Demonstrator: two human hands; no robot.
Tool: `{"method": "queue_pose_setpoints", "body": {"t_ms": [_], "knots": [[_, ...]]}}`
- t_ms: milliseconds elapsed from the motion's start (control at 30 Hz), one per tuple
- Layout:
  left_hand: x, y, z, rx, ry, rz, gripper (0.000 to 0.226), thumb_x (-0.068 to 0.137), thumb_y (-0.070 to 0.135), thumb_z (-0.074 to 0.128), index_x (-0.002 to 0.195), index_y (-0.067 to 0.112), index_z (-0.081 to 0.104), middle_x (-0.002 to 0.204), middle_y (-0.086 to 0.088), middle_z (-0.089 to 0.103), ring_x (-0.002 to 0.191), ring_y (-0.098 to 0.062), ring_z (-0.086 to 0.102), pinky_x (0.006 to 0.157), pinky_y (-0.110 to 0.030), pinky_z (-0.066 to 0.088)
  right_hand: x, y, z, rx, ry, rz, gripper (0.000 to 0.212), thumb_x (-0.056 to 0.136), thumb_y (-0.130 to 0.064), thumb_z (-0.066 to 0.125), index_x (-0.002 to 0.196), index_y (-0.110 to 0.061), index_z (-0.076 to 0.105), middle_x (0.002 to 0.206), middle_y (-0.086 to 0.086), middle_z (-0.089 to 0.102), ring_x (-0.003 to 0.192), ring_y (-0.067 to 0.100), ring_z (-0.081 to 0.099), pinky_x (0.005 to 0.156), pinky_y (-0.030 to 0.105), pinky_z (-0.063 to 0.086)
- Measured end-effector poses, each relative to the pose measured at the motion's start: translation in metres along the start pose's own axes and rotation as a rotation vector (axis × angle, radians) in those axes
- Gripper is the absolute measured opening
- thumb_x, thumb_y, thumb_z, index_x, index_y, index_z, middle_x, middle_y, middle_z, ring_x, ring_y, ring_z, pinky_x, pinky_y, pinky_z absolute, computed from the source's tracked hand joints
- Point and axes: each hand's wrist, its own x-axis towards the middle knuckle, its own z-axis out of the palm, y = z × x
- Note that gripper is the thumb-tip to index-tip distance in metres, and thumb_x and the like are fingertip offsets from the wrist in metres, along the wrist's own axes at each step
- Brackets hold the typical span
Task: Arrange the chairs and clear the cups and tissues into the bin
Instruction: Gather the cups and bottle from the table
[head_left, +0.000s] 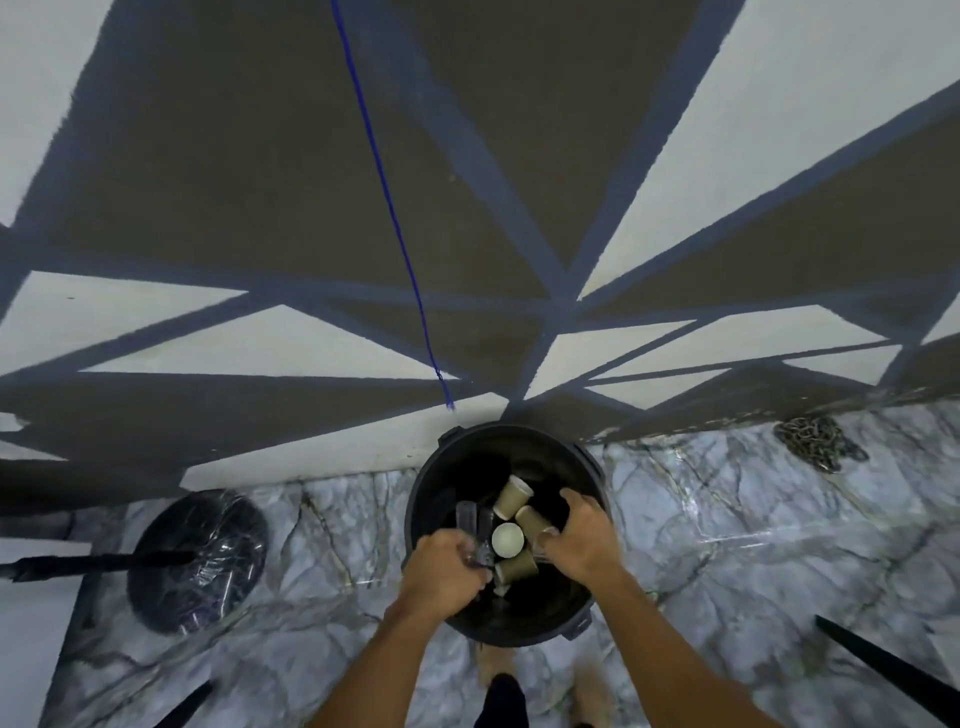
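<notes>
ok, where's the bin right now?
Head view, lower centre: the bin stands on the marble floor against the wall, under the left hand and right hand.

The bare left forearm (374, 660) and bare right forearm (670, 639) reach forward and down, converging. The left hand (444, 571) is knuckles-up, its fingers curled around clear plastic cups (475, 525). The right hand (582, 540) is palm-down, fingers bent; its grip cannot be told.

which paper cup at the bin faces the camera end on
The middle cup, between the left hand and right hand: it shows only a pale round end, while the three brown cups around it show their sides.
</notes>
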Motion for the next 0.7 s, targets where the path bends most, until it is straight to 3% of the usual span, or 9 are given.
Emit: {"method": "queue_pose_setpoints", "body": {"t_ms": [100,300,433,533,700], "knots": [[0.013,0.016,-0.006,0.014,-0.004,0.054,0.032,0.071,0.036,0.080,0.100,0.027,0.069,0.103,0.008,0.066,0.093,-0.009,0.064,0.083,-0.025,0.053,-0.004,0.003,-0.004,0.060,0.028,0.021,0.068,0.078,-0.036,0.068,0.141,-0.021,0.046,0.137,0.005,0.051,0.123,0.026,0.053,0.097,0.037,0.049],[0.012,0.067,0.015,0.067,-0.023,0.232,0.020,0.067,0.045,0.074,0.080,0.049,0.060,0.101,0.012,0.064,0.091,-0.008,0.062,0.087,-0.034,0.055,-0.030,0.032,-0.029,0.136,0.140,0.015,0.062,0.073,-0.038,0.068,0.132,-0.022,0.057,0.130,0.004,0.059,0.115,0.022,0.058,0.095,0.034,0.050],[-0.014,0.124,0.041,0.112,-0.031,0.404,0.027,0.075,0.034,0.076,0.100,0.035,0.067,0.103,0.012,0.063,0.096,-0.008,0.061,0.091,-0.033,0.054,-0.069,0.066,-0.067,0.169,0.264,0.013,0.058,0.078,-0.035,0.070,0.132,-0.019,0.057,0.134,0.005,0.055,0.121,0.024,0.053,0.097,0.036,0.049],[-0.045,0.172,0.070,0.178,-0.001,0.582,0.021,0.076,0.027,0.074,0.096,0.028,0.067,0.097,0.012,0.066,0.092,-0.011,0.064,0.085,-0.032,0.055,-0.109,0.105,-0.098,0.196,0.408,0.042,0.053,0.082,-0.033,0.069,0.132,-0.020,0.057,0.136,0.005,0.054,0.123,0.024,0.052,0.100,0.035,0.046],[-0.131,0.238,0.150,0.309,-0.062,0.886,0.035,0.074,0.029,0.073,0.108,0.026,0.069,0.105,0.009,0.069,0.100,-0.012,0.063,0.088,-0.031,0.053,-0.210,0.189,-0.129,0.302,0.661,0.121,0.049,0.082,-0.031,0.070,0.128,-0.022,0.059,0.128,0.003,0.057,0.120,0.022,0.053,0.099,0.033,0.046]]}}
